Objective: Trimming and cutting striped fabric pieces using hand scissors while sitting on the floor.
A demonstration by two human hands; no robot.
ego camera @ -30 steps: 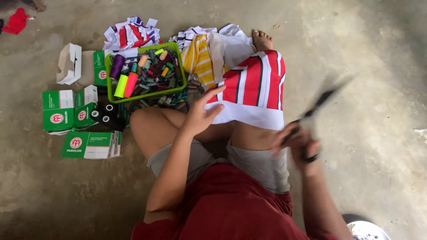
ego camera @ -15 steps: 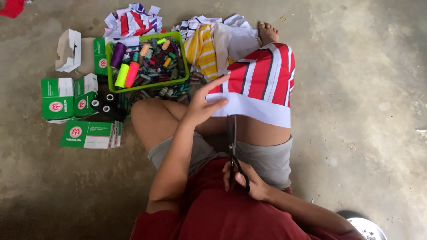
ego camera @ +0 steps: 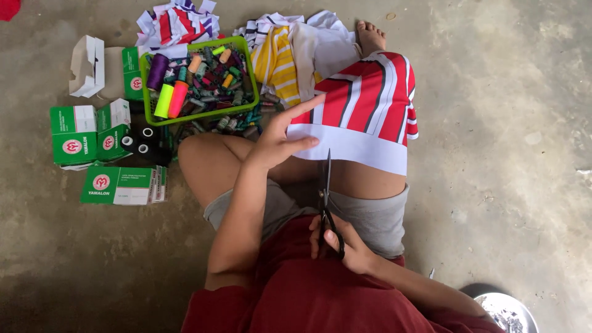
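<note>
1. Striped fabric (ego camera: 364, 105), red, white and black with a broad white band along its near edge, lies draped over the person's right knee, near the middle of the view.
2. Scissors (ego camera: 325, 203) with black handles point away from the person; their tip reaches the white band's near edge, and the blades look nearly closed, though how far they bite into the cloth is hard to make out.
3. Right hand (ego camera: 342, 243) is wrapped through the scissor handles, gripping them close to the lap; its fingers partly hide the loops.
4. Left hand (ego camera: 280, 139) lies flat and spread on the fabric's left part, index finger stretched toward the far right, holding nothing closed.
5. Green basket (ego camera: 240, 46) of thread spools sits to the far left of the knee; the small spools inside blur together.
6. Green cartons (ego camera: 74, 132) lie left of the basket on the concrete floor (ego camera: 493, 154).
7. Yellow striped cloth (ego camera: 277, 61) lies beyond the knee, partly under white cloth.
8. A round metal dish (ego camera: 505, 311) is cut off at the near right corner.
</note>
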